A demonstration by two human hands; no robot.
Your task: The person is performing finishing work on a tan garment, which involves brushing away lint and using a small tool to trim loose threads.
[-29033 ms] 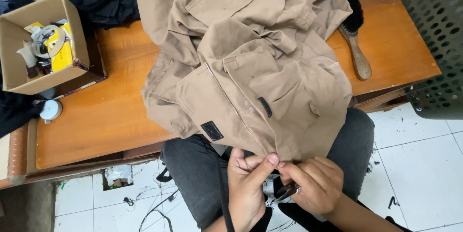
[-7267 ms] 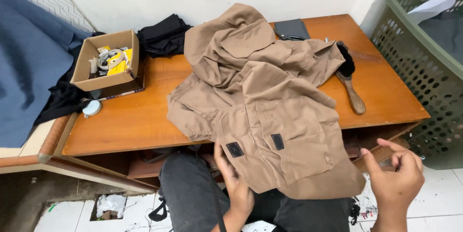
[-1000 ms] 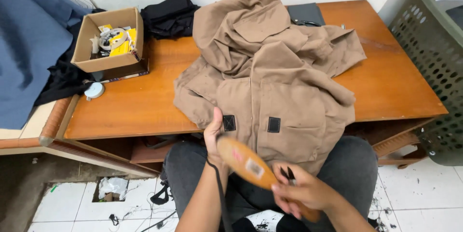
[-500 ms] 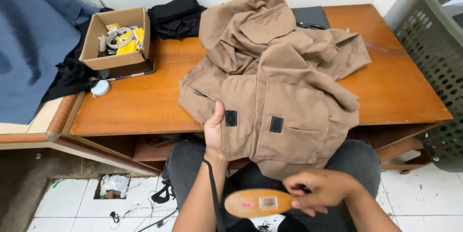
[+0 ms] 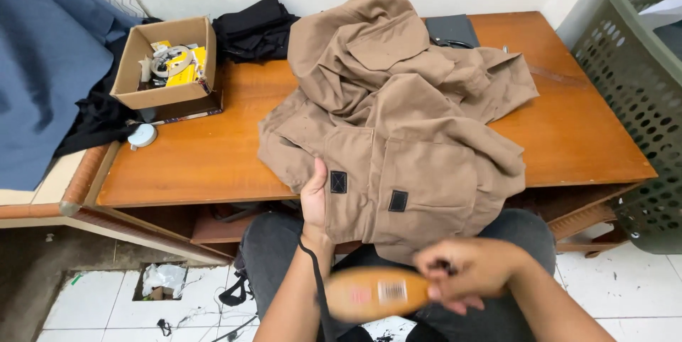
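Swung leftward since half a second ago, the wooden brush (image 5: 373, 294) blurs above the lap, right hand (image 5: 472, 271) fingers clamped on its handle. Left hand (image 5: 314, 200) fingers grip the tan jacket (image 5: 412, 136) at the worktop (image 5: 192, 157) edge.

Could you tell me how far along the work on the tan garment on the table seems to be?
Done: the tan garment lies spread over the wooden table, its hem hanging toward the lap. In hand: the left hand pins the garment's lower edge, and the right hand has a grip on a wooden brush, blurred, held below the cloth. Left: the brush is not yet touching the fabric.
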